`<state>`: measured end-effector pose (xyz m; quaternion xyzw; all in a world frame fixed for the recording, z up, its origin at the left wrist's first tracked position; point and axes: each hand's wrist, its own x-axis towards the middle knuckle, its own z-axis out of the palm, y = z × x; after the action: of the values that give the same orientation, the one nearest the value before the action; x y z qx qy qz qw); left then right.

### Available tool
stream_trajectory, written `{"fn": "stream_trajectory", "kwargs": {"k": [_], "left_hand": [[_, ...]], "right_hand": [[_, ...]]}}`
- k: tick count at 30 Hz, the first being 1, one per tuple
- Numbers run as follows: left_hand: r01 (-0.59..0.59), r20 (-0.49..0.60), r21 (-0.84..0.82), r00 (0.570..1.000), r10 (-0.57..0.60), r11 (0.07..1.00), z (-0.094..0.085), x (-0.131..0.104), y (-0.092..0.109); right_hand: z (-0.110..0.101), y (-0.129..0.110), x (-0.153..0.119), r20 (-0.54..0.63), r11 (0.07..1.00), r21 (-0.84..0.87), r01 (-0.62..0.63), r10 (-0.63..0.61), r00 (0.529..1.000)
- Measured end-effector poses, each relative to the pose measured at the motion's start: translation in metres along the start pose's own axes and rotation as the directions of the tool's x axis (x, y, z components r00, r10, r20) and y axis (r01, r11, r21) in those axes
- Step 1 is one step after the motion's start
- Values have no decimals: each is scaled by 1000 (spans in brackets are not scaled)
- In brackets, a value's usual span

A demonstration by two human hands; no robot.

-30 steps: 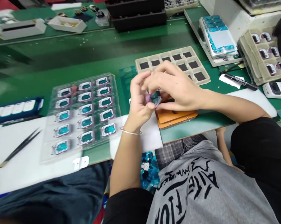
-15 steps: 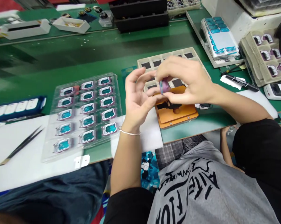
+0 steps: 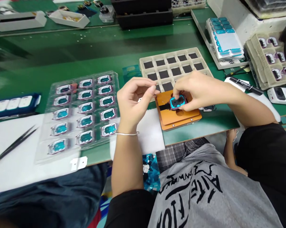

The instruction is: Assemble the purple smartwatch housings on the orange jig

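On a green counter (image 3: 219, 122), a small blue-rimmed, watch-style casing (image 3: 177, 104) is held in the grip of the right hand (image 3: 201, 90), over an orange fixture (image 3: 171, 119); whether they touch cannot be told. The left hand (image 3: 133, 103) is loosely curled beside the fixture, nothing visibly held. The casing is apparently being positioned; careful, level alignment seems called for next.

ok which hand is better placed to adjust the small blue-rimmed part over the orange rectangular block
Probably the right hand: it grips the small blue-rimmed part over the orange rectangular block; the left hand hovers aside, not touching the part.
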<state>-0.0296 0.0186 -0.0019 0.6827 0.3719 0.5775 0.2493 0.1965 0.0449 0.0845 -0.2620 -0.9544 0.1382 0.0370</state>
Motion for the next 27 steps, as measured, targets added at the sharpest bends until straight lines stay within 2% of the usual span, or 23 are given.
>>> {"fn": "stream_trajectory", "kwargs": {"k": [2, 4, 7, 12, 22, 27], "left_hand": [[12, -28, 43, 1000, -11, 999, -1, 1, -2], [18, -4, 74, 1000, -18, 997, 0, 1, -3], [4, 28, 84, 1000, -6, 996, 1, 1, -3], [-15, 2, 115, 1000, 15, 993, -1, 2, -3], [-29, 12, 116, 1000, 28, 993, -1, 1, -6], [-26, 16, 167, 1000, 24, 986, -2, 1, -6]], "right_hand": [[2, 3, 2, 15, 1000, 7, 28, -28, 999], [3, 4, 4, 7, 999, 8, 39, -39, 999], [4, 5, 6, 30, 1000, 24, 7, -8, 1000], [4, 0, 5, 55, 999, -5, -52, 52, 997], [7, 0, 5, 63, 999, 4, -49, 48, 997], [-1, 5, 2, 73, 996, 64, -64, 60, 996]]}}
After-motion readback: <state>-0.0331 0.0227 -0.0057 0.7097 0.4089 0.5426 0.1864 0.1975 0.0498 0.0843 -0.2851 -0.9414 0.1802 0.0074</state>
